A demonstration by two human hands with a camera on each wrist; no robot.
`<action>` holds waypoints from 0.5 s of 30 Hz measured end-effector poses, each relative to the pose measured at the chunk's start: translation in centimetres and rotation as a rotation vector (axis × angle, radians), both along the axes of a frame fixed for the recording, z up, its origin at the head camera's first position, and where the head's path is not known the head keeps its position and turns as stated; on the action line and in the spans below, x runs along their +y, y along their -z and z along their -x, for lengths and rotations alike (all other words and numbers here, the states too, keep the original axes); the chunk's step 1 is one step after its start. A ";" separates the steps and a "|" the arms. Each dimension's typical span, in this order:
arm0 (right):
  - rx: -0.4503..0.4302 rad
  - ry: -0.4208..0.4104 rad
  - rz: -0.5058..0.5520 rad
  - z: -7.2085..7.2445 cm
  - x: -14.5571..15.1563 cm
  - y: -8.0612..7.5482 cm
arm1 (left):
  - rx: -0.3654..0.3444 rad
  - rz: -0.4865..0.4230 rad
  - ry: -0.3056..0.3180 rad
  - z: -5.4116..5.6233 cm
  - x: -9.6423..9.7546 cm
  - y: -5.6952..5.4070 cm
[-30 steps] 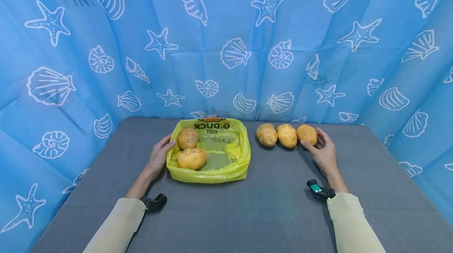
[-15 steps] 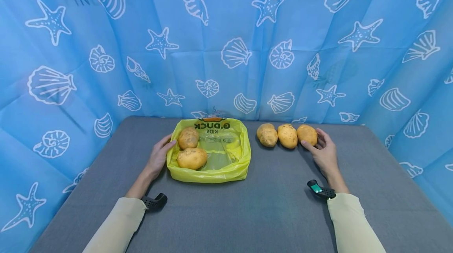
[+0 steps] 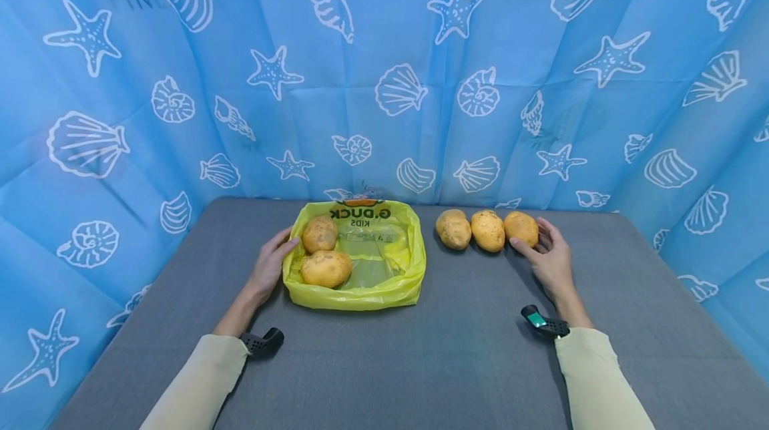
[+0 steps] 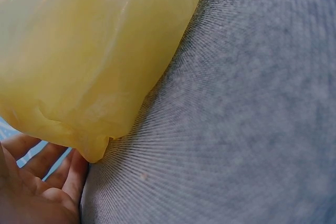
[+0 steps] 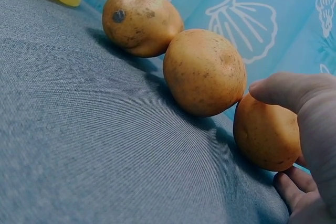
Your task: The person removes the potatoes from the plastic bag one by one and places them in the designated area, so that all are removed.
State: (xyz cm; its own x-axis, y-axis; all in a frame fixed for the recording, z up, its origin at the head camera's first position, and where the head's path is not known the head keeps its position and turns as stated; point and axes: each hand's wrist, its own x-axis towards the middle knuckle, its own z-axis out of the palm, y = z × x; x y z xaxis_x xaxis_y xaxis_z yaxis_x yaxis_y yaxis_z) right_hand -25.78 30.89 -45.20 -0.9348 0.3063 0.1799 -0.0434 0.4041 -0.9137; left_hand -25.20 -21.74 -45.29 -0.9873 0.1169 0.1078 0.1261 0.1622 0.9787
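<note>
While the yellow bag [image 3: 360, 300] lies against relaxed left hand [image 3: 267, 268], rightmost potato [image 3: 521, 228] — gripped by right hand [image 3: 551, 262]

A blue curtain [image 3: 390, 29] with white seashell and starfish prints hangs behind the grey tabletop [image 3: 396, 370].

Narrow room between — bag [image 3: 360, 301] left, potatoes [image 3: 488, 231] right

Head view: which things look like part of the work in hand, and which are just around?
Part of the work, it seems:
yellow bag, touched by the left hand
two potatoes inside it
three potatoes in a row, the rightmost potato held by the right hand

Just around, it seems:
blue curtain
grey table cover
black wrist straps
</note>
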 end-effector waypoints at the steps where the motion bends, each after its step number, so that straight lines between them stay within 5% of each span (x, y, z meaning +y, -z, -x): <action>1: 0.002 0.002 0.004 0.0 0.0 0.0 | 0.000 -0.002 0.000 0.0 0.0 0.0; 15: 0.102 0.044 -0.004 -0.4 -0.1 -1.9 | 0.005 0.005 0.009 0.0 -0.1 -0.1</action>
